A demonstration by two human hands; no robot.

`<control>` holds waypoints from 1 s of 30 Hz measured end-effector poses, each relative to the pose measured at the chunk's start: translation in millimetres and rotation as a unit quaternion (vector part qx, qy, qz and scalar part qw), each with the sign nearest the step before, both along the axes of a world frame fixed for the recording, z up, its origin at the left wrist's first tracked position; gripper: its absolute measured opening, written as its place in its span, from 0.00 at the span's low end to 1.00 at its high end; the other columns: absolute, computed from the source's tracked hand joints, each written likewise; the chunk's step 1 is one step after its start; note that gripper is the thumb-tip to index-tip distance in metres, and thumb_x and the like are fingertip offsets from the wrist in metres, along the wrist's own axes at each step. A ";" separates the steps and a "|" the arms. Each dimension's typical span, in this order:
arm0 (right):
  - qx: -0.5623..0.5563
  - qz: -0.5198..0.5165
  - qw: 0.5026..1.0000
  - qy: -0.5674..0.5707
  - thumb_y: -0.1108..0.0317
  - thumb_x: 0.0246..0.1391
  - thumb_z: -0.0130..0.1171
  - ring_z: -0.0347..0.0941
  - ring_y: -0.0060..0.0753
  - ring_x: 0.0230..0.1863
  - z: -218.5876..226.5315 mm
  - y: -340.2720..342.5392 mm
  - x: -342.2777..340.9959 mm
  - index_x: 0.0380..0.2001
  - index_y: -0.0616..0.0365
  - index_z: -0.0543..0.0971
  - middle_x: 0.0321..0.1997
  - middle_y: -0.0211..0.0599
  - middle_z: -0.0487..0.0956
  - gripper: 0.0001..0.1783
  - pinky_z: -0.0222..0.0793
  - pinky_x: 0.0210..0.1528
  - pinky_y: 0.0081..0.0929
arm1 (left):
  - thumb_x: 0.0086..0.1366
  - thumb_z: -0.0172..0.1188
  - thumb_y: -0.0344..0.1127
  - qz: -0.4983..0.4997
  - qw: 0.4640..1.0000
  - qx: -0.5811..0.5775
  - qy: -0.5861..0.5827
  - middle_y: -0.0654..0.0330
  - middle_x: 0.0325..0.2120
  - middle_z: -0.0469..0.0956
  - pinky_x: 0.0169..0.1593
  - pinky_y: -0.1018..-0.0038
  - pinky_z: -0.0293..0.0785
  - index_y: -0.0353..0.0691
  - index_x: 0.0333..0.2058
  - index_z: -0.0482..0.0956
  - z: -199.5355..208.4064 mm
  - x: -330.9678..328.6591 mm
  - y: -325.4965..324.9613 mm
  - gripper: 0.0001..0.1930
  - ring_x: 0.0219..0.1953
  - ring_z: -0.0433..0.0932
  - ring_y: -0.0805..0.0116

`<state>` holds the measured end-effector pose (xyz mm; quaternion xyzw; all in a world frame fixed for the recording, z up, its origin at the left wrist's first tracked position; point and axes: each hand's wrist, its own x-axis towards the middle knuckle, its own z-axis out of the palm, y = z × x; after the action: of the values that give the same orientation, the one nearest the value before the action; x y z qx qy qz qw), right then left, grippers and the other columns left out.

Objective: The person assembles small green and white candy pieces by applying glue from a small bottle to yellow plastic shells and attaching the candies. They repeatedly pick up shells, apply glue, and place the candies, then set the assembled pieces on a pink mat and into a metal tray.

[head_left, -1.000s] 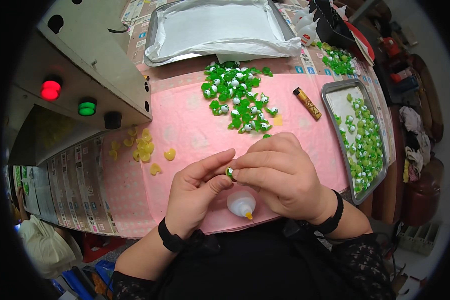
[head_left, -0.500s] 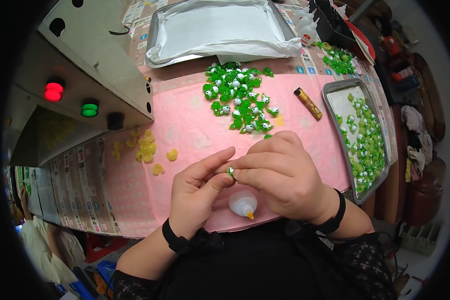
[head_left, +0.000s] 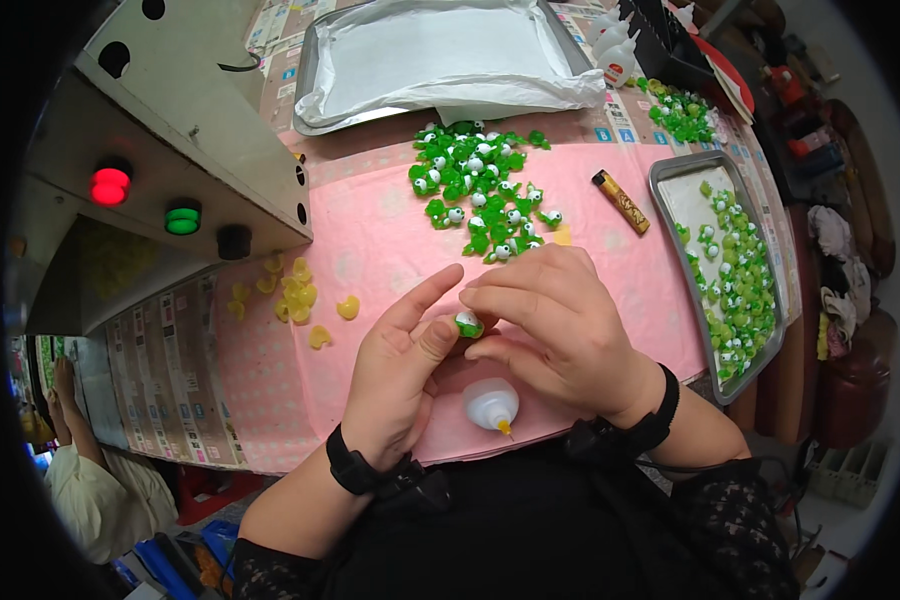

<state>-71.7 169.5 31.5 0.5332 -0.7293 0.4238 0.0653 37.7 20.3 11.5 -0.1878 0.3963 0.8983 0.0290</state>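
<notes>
A small green plastic piece with a white eyeball (head_left: 469,324) is pinched at the thumb and fingers of my left hand (head_left: 395,385), whose index finger stretches up and away. Just right of the piece, my right hand (head_left: 575,335) has its thumb and fingers spread apart with nothing visible between them. Below the hands, near the table edge, a white squeeze bottle (head_left: 490,402) with an orange tip lies on the pink cloth (head_left: 370,250). Beyond the hands is a loose heap of similar green pieces with eyeballs (head_left: 475,185).
Yellow heart-shaped pieces (head_left: 298,298) lie at left, beside a metal machine (head_left: 195,130) with red and green lamps. A lighter (head_left: 621,203) and a tray of green pieces (head_left: 660,185) are at right. A paper-lined tray (head_left: 440,60) sits at the back, near more bottles (head_left: 618,62).
My right thumb and fingers have parted and come off the green piece. More of the piece now shows, held in my left hand.
</notes>
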 end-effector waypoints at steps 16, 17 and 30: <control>0.015 0.077 0.987 -0.138 0.67 0.45 0.65 0.68 0.41 0.35 -10.4 1.6 -2.5 0.29 0.57 0.75 0.29 0.36 0.72 0.10 0.61 0.40 0.35 | 0.57 0.64 0.22 0.017 0.950 -0.259 0.174 0.62 0.34 0.72 0.43 0.78 0.71 0.35 0.34 0.76 -8.9 0.8 -14.5 0.07 0.37 0.72 0.74; 0.016 0.081 0.987 -0.139 0.67 0.45 0.65 0.68 0.42 0.34 -10.1 0.9 -2.4 0.28 0.57 0.75 0.28 0.36 0.71 0.10 0.60 0.39 0.35 | 0.57 0.64 0.22 0.006 0.953 -0.249 0.170 0.61 0.34 0.72 0.43 0.78 0.71 0.35 0.34 0.76 -8.9 1.5 -16.2 0.07 0.36 0.73 0.74; 0.010 0.124 0.975 -0.184 0.68 0.39 0.68 0.71 0.37 0.25 -15.3 5.4 -8.7 0.23 0.56 0.81 0.20 0.33 0.72 0.07 0.65 0.30 0.34 | 0.53 0.67 0.19 -0.071 0.950 -0.252 0.170 0.62 0.31 0.74 0.36 0.80 0.70 0.36 0.29 0.78 -14.2 0.2 -24.0 0.07 0.33 0.73 0.75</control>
<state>-80.4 174.9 16.1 0.5330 -0.6612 0.5122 -0.1284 37.9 -3.7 -2.7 -0.0048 0.6210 0.7834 -0.0235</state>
